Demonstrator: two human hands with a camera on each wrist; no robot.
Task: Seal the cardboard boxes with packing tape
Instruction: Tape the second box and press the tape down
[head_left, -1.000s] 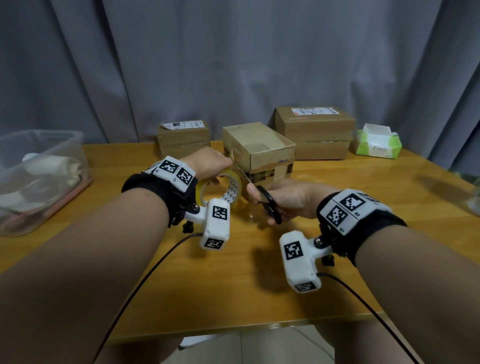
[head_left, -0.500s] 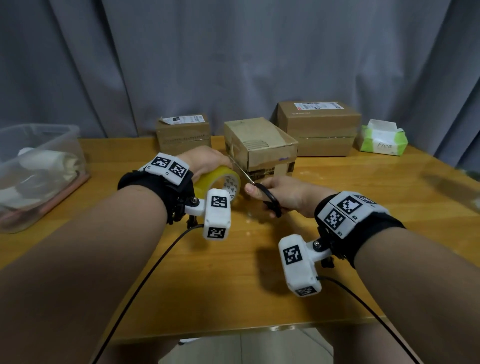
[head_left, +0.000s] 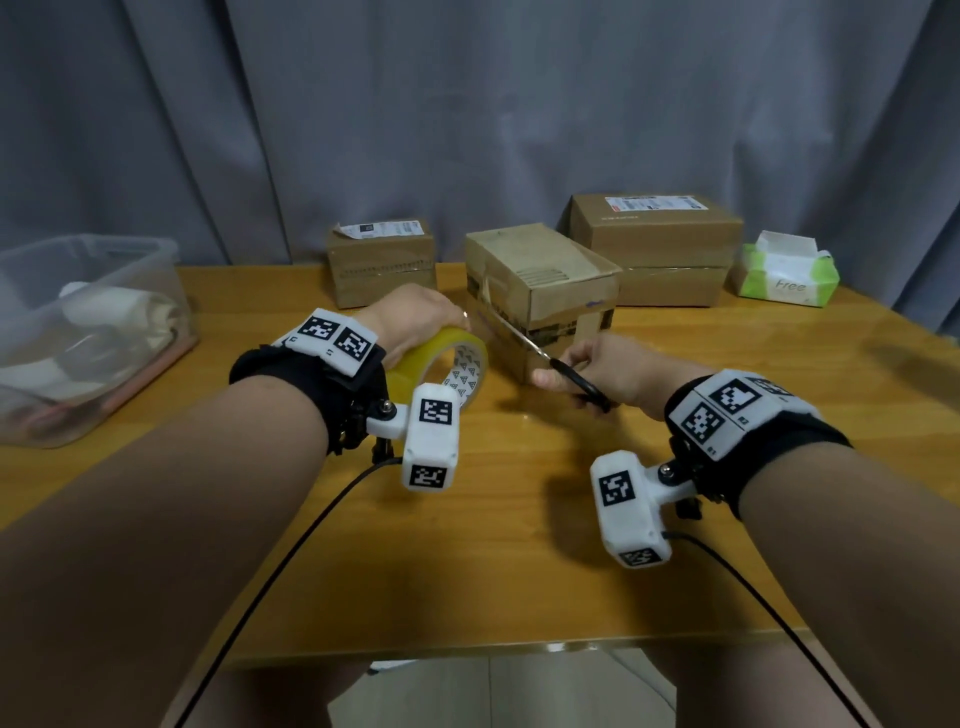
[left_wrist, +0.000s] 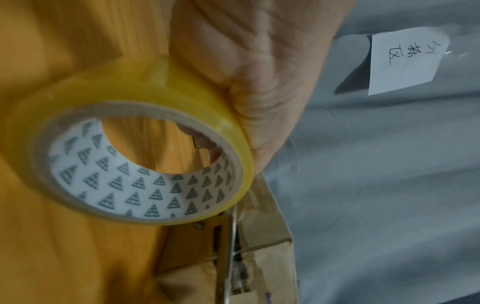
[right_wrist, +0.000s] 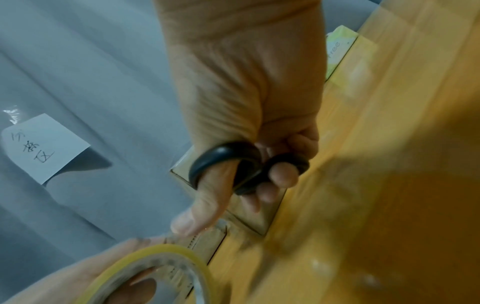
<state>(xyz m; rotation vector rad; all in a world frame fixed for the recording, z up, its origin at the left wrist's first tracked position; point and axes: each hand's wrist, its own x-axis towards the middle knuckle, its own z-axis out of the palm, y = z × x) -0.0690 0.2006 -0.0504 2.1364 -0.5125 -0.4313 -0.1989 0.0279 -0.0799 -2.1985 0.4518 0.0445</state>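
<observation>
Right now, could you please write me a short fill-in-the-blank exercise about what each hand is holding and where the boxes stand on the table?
1. The left hand holds a roll of yellow ____.
2. The right hand holds black-handled ____.
3. The blades reach toward the middle cardboard box, one of ____ boxes on the table.
4. The green tissue pack sits at the far ____ of the table.

Missing words: tape; scissors; three; right
</observation>
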